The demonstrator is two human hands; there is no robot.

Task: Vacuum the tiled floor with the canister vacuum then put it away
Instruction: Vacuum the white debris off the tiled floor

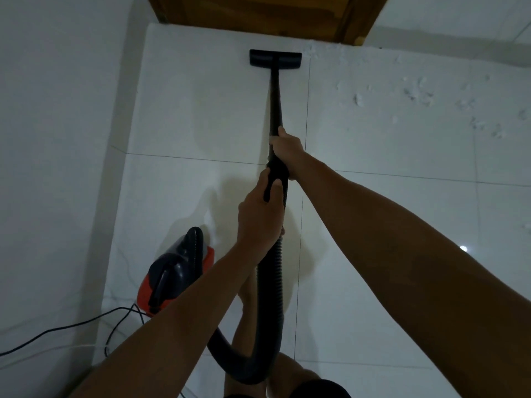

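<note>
- The right hand [287,150] is gripping the black wand [275,104] of the vacuum, fingers wrapped round it higher up the tube.
- The left hand [258,216] is gripping the handle end just below, where the wand is joining the ribbed hose [270,285]; the two hands are sitting close together, one just behind the other, both clamped on the same tube.
- The floor nozzle [275,58] is lying flat on the white tiled floor [186,116], near the foot of a brown wooden door [258,15].
- White scraps of debris [416,96] are lying scattered over the tiles to the right of the nozzle, some just beside its right end.
- The red and dark canister [172,271] is sitting on the floor at the lower left, close to the white wall [57,110], with the hose looping from it down past the person's legs and up to the handle.
- A black power cord [57,330] is trailing from the canister's rear across the floor toward the left edge.
</note>
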